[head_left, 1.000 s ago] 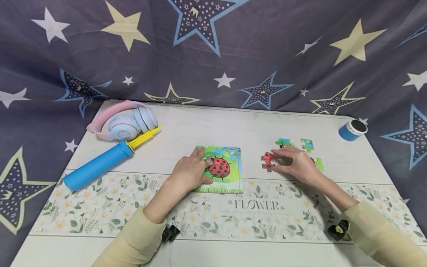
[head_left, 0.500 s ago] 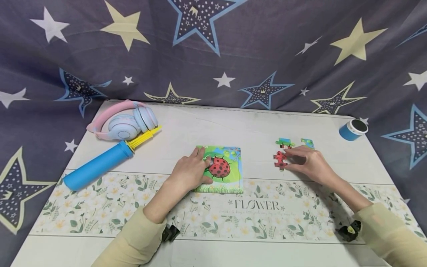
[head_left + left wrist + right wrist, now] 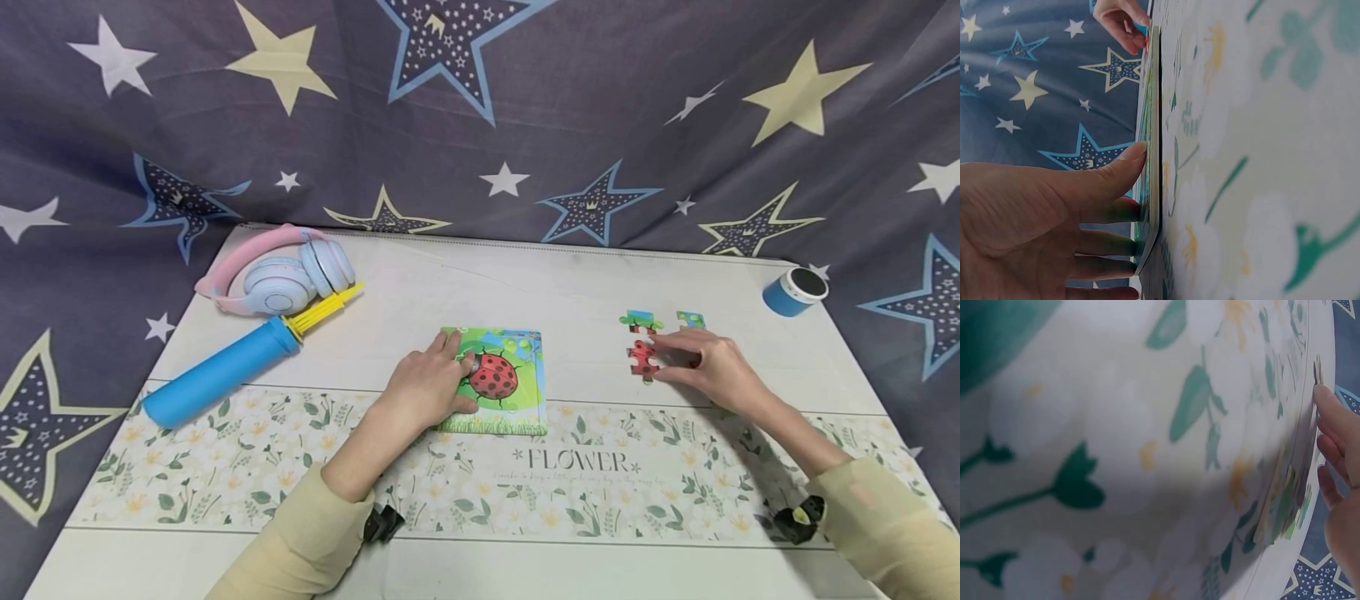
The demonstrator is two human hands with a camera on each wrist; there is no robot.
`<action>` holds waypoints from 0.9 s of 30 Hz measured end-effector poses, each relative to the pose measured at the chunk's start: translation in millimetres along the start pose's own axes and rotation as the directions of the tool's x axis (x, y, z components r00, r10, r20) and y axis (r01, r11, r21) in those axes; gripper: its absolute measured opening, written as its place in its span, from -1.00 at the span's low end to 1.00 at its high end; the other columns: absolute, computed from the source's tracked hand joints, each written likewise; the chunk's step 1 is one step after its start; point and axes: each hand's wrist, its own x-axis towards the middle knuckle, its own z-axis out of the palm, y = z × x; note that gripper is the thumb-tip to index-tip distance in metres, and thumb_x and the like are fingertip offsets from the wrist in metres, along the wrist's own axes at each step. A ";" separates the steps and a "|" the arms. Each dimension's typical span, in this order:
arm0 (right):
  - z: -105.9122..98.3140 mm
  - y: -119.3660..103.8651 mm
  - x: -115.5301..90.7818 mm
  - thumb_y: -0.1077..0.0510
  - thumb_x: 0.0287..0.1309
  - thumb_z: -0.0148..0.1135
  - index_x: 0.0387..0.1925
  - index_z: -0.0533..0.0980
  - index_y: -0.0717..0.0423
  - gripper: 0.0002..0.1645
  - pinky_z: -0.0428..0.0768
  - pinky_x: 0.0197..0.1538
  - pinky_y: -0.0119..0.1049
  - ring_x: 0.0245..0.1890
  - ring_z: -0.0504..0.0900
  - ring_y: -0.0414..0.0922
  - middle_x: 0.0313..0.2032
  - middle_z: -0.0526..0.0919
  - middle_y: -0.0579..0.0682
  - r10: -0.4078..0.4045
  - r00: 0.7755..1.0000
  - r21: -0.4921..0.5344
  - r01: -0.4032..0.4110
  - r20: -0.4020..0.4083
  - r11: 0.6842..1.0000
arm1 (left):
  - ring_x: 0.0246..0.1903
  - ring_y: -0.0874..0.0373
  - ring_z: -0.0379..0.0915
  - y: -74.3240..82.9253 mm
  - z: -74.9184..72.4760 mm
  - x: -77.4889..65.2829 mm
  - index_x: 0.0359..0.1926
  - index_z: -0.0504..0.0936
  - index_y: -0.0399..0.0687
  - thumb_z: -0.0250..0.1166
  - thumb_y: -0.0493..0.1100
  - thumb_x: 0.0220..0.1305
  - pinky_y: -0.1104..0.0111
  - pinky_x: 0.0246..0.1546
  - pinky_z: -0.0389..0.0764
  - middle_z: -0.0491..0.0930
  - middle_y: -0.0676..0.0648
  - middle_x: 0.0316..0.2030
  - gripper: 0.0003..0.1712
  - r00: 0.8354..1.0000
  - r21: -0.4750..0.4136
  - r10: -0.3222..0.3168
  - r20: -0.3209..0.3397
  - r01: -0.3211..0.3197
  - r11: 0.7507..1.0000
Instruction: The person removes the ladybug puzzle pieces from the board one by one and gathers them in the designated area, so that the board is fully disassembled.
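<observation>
My left hand (image 3: 423, 387) rests on a square ladybug puzzle board (image 3: 525, 412), green with a red ladybug in the middle. In the left wrist view, the fingers lie extended over its face and the thumb touches near its edge. Farther right, my right hand (image 3: 716, 367) pinches a red puzzle piece (image 3: 642, 358) with black spots by its right side, between thumb and fingers. Just behind that piece lies a blue, green and red puzzle piece (image 3: 641, 320). A blue-green puzzle piece (image 3: 691, 319) is partly covered by the right hand. Beside that hand, green-edged pieces (image 3: 1285, 503) show in the right wrist view.
Pink and pale blue headphones (image 3: 277, 279) lie at the back left, against a blue hand pump (image 3: 225, 371) with a yellow nozzle. A blue and white cylinder (image 3: 795, 292) stands at the back right. A star-printed curtain (image 3: 585, 125) hangs behind the table.
The right hand has moved to the right with the red piece, bringing it in front of the blue, green and red one. The left hand has stayed on the board.
</observation>
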 end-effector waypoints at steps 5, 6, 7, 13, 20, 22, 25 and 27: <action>-2.1 1.4 0.0 0.25 -0.14 0.67 0.07 0.72 0.14 -0.38 0.58 -0.08 -0.66 -0.04 0.70 0.03 -0.05 0.81 0.08 -0.008 1.000 -0.011 0.008 0.002 1.000 | 0.59 -0.26 0.03 -1.0 -0.1 -0.8 0.44 0.48 -0.10 0.45 0.21 0.22 -0.09 0.22 0.60 0.11 -0.36 0.58 -0.13 1.000 0.002 0.003 -0.007 -0.003 1.000; -2.3 1.7 0.1 0.25 -0.14 0.66 0.07 0.72 0.14 -0.38 0.55 -0.06 -0.71 -0.04 0.70 0.03 -0.05 0.81 0.08 -0.009 1.000 -0.011 0.009 0.002 1.000 | 0.59 -0.26 0.04 -1.2 -0.3 -0.9 0.44 0.48 -0.10 0.44 0.22 0.22 -0.09 0.22 0.60 0.11 -0.36 0.58 -0.13 1.000 0.003 0.004 -0.007 -0.004 1.000; -2.5 1.9 0.2 0.25 -0.14 0.66 0.07 0.72 0.14 -0.38 0.51 -0.04 -0.74 -0.04 0.70 0.03 -0.05 0.81 0.08 -0.010 1.000 -0.010 0.010 0.003 1.000 | 0.59 -0.26 0.03 -1.4 -0.6 -0.9 0.44 0.47 -0.10 0.44 0.22 0.23 -0.10 0.23 0.59 0.11 -0.36 0.58 -0.13 1.000 0.003 0.004 -0.007 -0.004 1.000; -2.6 4.1 -0.6 0.23 -0.13 0.66 0.08 0.72 0.12 -0.38 0.58 -0.01 -0.61 -0.03 0.70 0.02 -0.05 0.81 0.06 -0.007 1.000 -0.025 0.007 0.010 1.000 | 0.60 -0.25 -0.01 -2.8 -1.1 -2.1 0.48 0.43 -0.08 0.41 0.21 0.27 -0.11 0.29 0.54 0.06 -0.34 0.60 -0.13 1.000 -0.013 0.006 0.013 -0.006 1.000; -3.9 5.6 -2.4 0.22 -0.14 0.66 0.08 0.72 0.10 -0.38 0.64 0.00 -0.45 -0.01 0.70 0.05 -0.02 0.80 0.09 -0.005 1.000 -0.028 0.005 0.007 1.000 | 0.62 -0.25 -0.08 -5.5 -1.7 -4.5 0.52 0.35 -0.09 0.40 0.20 0.30 -0.12 0.32 0.51 -0.01 -0.33 0.62 -0.10 0.998 -0.033 0.030 0.053 -0.029 0.999; -4.7 5.6 -1.4 0.23 -0.14 0.66 0.06 0.72 0.10 -0.40 0.57 0.03 -0.62 -0.03 0.70 0.01 -0.04 0.81 0.08 -0.011 1.000 -0.022 0.011 -0.007 1.000 | 0.62 -0.25 -0.09 -7.6 -2.7 -4.7 0.54 0.33 -0.08 0.39 0.20 0.30 -0.13 0.36 0.47 -0.03 -0.33 0.62 -0.09 0.997 -0.027 0.041 0.067 -0.039 0.999; -5.4 4.4 0.4 0.24 -0.11 0.64 0.05 0.72 0.09 -0.42 0.55 0.00 -0.67 -0.05 0.69 -0.14 -0.06 0.81 0.05 -0.001 0.999 -0.007 0.000 -0.032 1.000 | 0.64 -0.23 -0.13 -10.5 -4.8 -5.4 0.56 0.29 -0.06 0.40 0.22 0.29 -0.13 0.44 0.38 -0.07 -0.30 0.64 -0.05 0.995 -0.027 0.051 0.087 -0.049 0.998; -5.9 1.4 1.5 0.24 -0.09 0.64 0.07 0.72 0.11 -0.42 0.60 -0.06 -0.60 -0.08 0.69 -0.17 -0.08 0.81 0.05 0.020 0.998 0.004 -0.020 -0.054 1.000 | 0.64 -0.23 -0.15 -12.3 -5.8 -5.5 0.56 0.28 -0.07 0.41 0.21 0.27 -0.14 0.48 0.32 -0.08 -0.31 0.64 -0.02 0.993 -0.033 0.057 0.099 -0.054 0.998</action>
